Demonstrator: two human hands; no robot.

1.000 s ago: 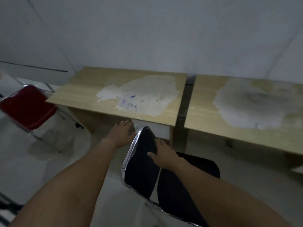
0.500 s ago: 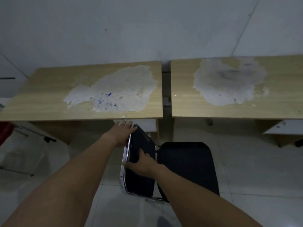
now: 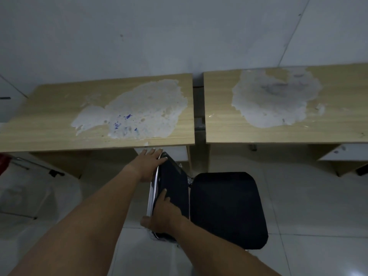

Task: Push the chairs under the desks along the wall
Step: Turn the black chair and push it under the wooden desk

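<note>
**Two hands on a black chair in front of two benches**

The left hand (image 3: 148, 165) lies flat against the top of the chair's backrest (image 3: 172, 194), its fingers (image 3: 153, 153) stretched out straight and close together, tips reaching just past the far corner of the backrest toward the left bench (image 3: 59, 120). It presses rather than grips. The right hand (image 3: 162, 214) is curled over the near end of the backrest, thumb wrapped round the chrome frame (image 3: 152, 193) on the outer side, fingers spread on the black padding. Both forearms reach forward from the lower edge of the view, bare, the left one straighter and longer in reach.

The chair (image 3: 227, 210) stands on the tiled floor (image 3: 308, 216), turned sideways: its seat spreads to the right of the right hand, near the gap between the left bench and the right bench (image 3: 338, 116). It is not yet under either one.

No readable writing shows; only blue marks (image 3: 127, 117) on a pale worn patch of the left bench, beyond the left fingers.
</note>
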